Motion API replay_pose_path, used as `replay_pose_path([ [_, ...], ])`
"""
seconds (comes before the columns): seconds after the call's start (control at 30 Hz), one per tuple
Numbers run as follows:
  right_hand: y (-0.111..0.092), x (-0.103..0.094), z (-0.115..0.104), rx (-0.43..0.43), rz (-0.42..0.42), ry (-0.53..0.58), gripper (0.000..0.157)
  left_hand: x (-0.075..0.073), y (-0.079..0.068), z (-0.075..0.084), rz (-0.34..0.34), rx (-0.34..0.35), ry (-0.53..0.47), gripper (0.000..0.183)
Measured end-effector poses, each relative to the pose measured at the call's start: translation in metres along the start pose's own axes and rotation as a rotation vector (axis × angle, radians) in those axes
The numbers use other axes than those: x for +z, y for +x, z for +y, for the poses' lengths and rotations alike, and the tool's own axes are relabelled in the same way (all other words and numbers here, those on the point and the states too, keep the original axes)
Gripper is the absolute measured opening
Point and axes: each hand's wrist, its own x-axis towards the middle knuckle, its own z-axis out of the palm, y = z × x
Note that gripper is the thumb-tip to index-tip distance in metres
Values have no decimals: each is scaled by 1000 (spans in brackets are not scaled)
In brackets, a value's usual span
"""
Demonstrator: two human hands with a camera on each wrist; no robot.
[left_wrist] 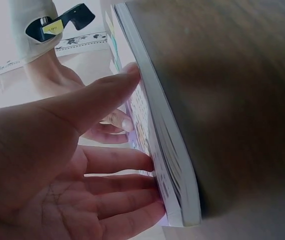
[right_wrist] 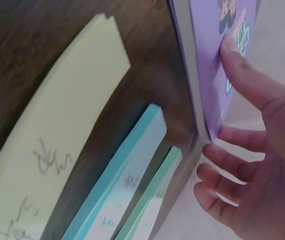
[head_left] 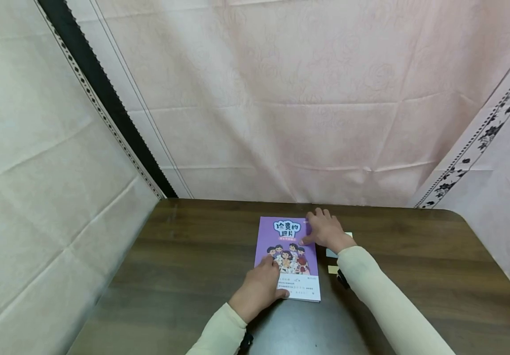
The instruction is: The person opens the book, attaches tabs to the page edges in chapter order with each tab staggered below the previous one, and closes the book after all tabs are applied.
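Observation:
A purple paperback book (head_left: 266, 236) lies face up on the wooden table, with cartoon children and a white band on its cover. My left hand (head_left: 260, 286) rests on its lower left part, fingers extended over the cover and thumb near the bottom edge. In the left wrist view, the book's page edges (left_wrist: 170, 150) face the camera, and those fingertips touch the cover. At the upper right corner is my right hand (head_left: 325, 230), its thumb (right_wrist: 247, 75) on the cover. The other fingers spread past the corner, loosely bent in the right wrist view.
Right of the book lie a yellow sticky-note pad (right_wrist: 72, 105), a blue one (right_wrist: 127, 185) and a green one (right_wrist: 157, 195), with handwriting on them. My right forearm partly covers them from the head view. Pale cloth (head_left: 304, 123) hangs behind the table (head_left: 184, 276).

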Motion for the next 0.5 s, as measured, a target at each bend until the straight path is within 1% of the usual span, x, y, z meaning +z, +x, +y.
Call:
replay_pose_path([
  [0.1, -1, 0, -5, -6, 34, -38, 82, -1, 0, -1, 4, 3, 0, 71],
  [0.2, -2, 0, -9, -8, 64, -51, 84, -3, 0, -2, 11, 5, 10, 70],
  [0.3, -3, 2, -11, -1, 83, 8, 84, -3, -2, -1, 9, -16, 1, 71],
  [0.33, -3, 3, -12, 0, 90, 41, 84, -3, -2, 0, 7, -25, -8, 72],
  [0.4, -4, 6, -11, 16, 97, 163, 82, 0, -3, 3, -3, -50, -40, 75],
  [0.5, -7, 9, -9, 62, 121, 432, 81, 6, -5, 9, -1, -79, -74, 79],
])
